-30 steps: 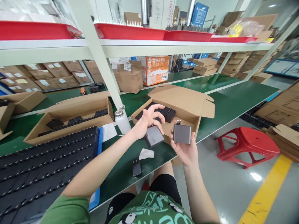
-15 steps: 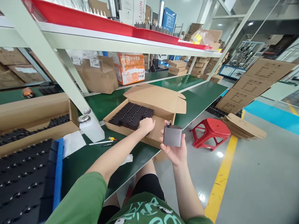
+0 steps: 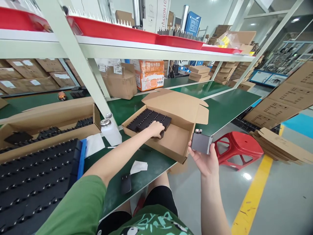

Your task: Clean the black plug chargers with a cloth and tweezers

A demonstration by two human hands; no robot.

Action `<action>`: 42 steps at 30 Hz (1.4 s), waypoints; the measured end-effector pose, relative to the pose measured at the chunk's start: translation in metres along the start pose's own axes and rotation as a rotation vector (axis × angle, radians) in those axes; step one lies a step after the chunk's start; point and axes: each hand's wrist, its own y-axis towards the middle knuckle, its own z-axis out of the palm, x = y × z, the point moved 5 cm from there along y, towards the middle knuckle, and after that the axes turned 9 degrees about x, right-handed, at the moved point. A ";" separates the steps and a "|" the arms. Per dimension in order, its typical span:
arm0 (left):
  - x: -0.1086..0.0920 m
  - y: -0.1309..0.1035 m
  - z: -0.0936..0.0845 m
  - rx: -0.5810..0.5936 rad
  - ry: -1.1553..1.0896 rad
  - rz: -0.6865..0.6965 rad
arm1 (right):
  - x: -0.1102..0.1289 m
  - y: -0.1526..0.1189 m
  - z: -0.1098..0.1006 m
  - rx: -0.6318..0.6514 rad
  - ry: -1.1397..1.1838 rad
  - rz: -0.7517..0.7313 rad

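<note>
My left hand [image 3: 156,129] reaches into an open cardboard box [image 3: 179,153], its fingers closed on a black block at the near edge of rows of black blocks [image 3: 149,119]. Over the table's front edge, right of the box, my right hand [image 3: 204,160] holds a dark grey adapter [image 3: 201,143] with its metal prongs pointing up. Another black adapter [image 3: 126,183] lies on the green table beside a white paper piece [image 3: 138,166]. The right part of the box shows bare cardboard.
A white bottle [image 3: 111,133] stands left of the box. Farther left are a blue-edged tray [image 3: 82,158] of black adapters and a long carton [image 3: 96,127]. A shelf with red trays [image 3: 117,32] crosses above. A red stool [image 3: 241,147] stands at right.
The view has shifted left, so the scene sits farther right. My left hand has moved slightly within the box, over the blocks. The black adapter on the table now shows; my right hand still holds its adapter.
</note>
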 end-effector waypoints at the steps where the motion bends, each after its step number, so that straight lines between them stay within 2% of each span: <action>1: 0.000 -0.001 -0.001 -0.033 -0.011 0.005 | 0.000 0.002 0.000 -0.007 -0.015 0.001; 5: -0.002 -0.009 -0.013 -0.184 -0.137 0.010 | -0.002 0.002 0.004 -0.004 -0.093 0.026; 8: -0.004 -0.024 -0.031 -0.235 -0.305 0.058 | -0.003 0.005 0.008 0.018 -0.165 0.050; 11: -0.016 -0.037 -0.055 -0.192 -0.518 0.173 | -0.001 0.025 0.015 0.054 -0.253 0.077; 13: -0.030 -0.042 -0.069 -0.088 -0.639 0.260 | -0.001 0.050 0.022 0.088 -0.322 0.079; 15: -0.041 -0.046 -0.077 -0.019 -0.725 0.303 | -0.004 0.077 0.031 0.127 -0.397 0.073; 17: -0.042 -0.050 -0.080 -0.011 -0.781 0.297 | -0.011 0.101 0.039 0.165 -0.492 0.083; 19: -0.032 -0.055 -0.074 -0.029 -0.797 0.247 | -0.020 0.118 0.042 0.186 -0.614 0.102; 21: -0.011 -0.062 -0.063 -0.036 -0.764 0.151 | -0.031 0.126 0.041 0.188 -0.760 0.125; 26: 0.059 -0.086 -0.036 -0.020 -0.519 -0.218 | -0.064 0.127 0.027 0.211 -1.065 0.307; 29: 0.082 -0.093 -0.027 0.017 -0.375 -0.358 | -0.079 0.127 0.028 0.262 -1.209 0.428; 32: 0.085 -0.087 -0.019 0.046 -0.268 -0.426 | -0.091 0.131 0.037 0.330 -1.375 0.497; 37: 0.077 -0.072 -0.009 0.018 -0.166 -0.481 | -0.119 0.136 0.054 0.423 -1.595 0.573; 42: 0.080 -0.078 -0.005 -0.004 -0.153 -0.468 | -0.141 0.138 0.058 0.466 -1.774 0.606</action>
